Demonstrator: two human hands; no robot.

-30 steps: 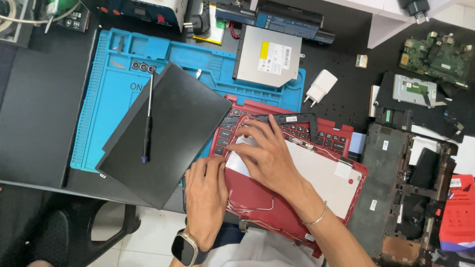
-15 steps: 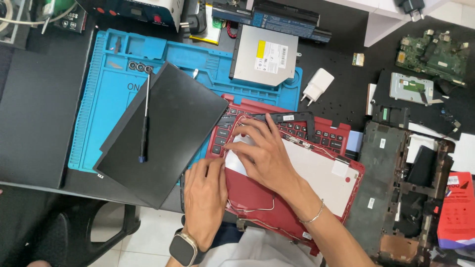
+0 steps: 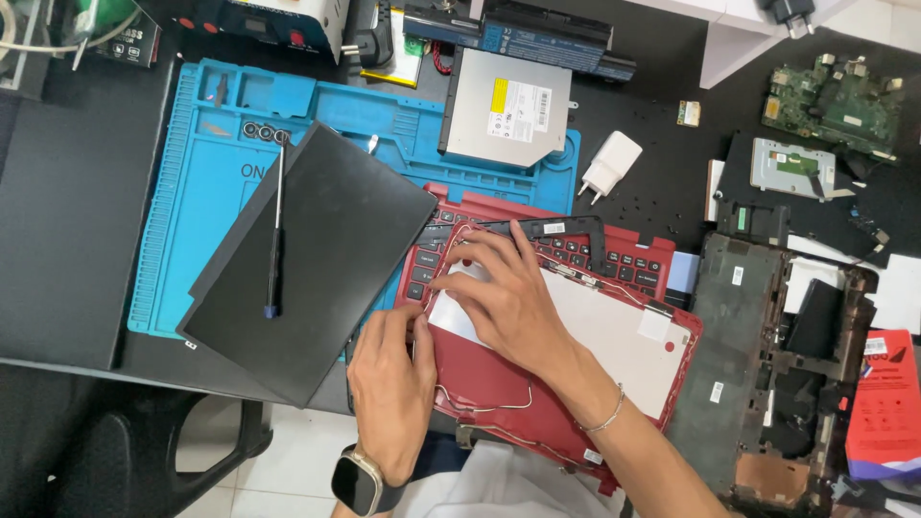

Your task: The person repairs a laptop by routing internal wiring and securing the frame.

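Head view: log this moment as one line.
left hand: gripping red laptop lid shell's near-left edge | right hand: fingers spread on silver panel | black-handled screwdriver: lying on black flat panel

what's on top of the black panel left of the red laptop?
A screwdriver with a dark handle lies along the black panel. Nothing else is on it. The panel itself rests on the blue repair mat, covering part of it; whatever lies beneath can't be seen.

A white and yellow label (image 3: 516,102) sits on the grey disc drive (image 3: 470,129) up top. A red box (image 3: 885,403) lies at the far right edge.
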